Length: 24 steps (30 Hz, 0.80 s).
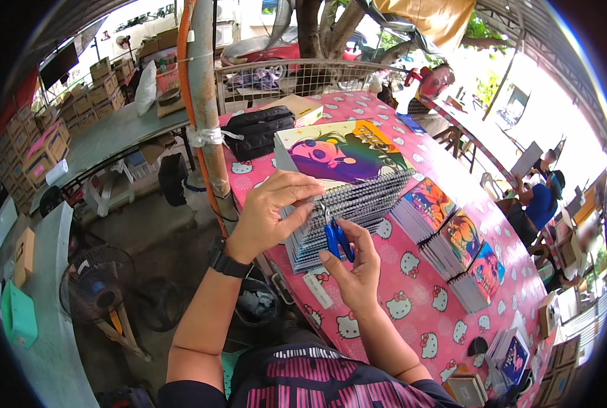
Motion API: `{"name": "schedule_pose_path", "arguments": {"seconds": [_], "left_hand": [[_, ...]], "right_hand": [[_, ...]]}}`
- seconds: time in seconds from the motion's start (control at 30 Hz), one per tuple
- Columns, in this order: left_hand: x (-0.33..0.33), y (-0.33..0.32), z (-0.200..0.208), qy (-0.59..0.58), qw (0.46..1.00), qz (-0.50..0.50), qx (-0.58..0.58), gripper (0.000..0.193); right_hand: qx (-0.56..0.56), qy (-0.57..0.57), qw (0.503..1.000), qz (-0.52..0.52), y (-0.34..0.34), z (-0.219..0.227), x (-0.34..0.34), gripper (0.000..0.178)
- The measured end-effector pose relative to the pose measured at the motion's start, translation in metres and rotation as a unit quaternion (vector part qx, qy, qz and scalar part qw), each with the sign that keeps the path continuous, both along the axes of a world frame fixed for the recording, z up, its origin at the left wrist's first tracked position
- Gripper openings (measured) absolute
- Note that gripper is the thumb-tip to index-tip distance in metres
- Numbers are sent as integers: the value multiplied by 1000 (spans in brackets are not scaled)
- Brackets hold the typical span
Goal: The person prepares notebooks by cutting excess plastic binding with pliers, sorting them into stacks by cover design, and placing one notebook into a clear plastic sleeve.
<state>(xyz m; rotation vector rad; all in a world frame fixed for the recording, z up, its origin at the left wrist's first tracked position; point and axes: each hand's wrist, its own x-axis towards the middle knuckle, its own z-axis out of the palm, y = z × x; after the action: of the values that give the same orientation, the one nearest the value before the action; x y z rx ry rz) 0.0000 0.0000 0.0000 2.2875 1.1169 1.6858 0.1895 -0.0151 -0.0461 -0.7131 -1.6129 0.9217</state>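
Note:
A tall stack of spiral-bound notebooks (348,153) stands in front of me, its wire bindings (358,204) facing my side. The top notebook has a colourful illustrated cover. My left hand (276,207), with a black watch on the wrist, is closed in a pinch at the left end of the bindings. Its fingertips press on a coil near the top of the stack. My right hand (356,268) is wrapped round small blue-handled pliers (337,238). The metal jaws point up at the same coil, close to my left fingertips; whether they grip the wire I cannot tell.
Three stacks of smaller notebooks (456,241) lie on the pink patterned tablecloth (399,265) to the right. A black pouch (259,132) sits behind the tall stack. At the left are a post (212,102), a fan (99,282) and a bin (256,302). People (545,197) sit far right.

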Motion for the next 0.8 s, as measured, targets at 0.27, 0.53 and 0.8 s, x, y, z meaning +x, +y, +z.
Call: {"name": "schedule_pose_path", "arguments": {"seconds": [0.27,0.53,0.8], "left_hand": [[5,2,-3,-22,1000,-3,8,27],[3,2,0,12,999,13,42,25],[3,0,3,35,998,16,46,25]], "right_hand": [[-135,142,975,107,-1,4,-3,46],[142,-76,983,-92,4,-4,-5,48],[270,-162,933,-172,11,-8,-4,47]]}}
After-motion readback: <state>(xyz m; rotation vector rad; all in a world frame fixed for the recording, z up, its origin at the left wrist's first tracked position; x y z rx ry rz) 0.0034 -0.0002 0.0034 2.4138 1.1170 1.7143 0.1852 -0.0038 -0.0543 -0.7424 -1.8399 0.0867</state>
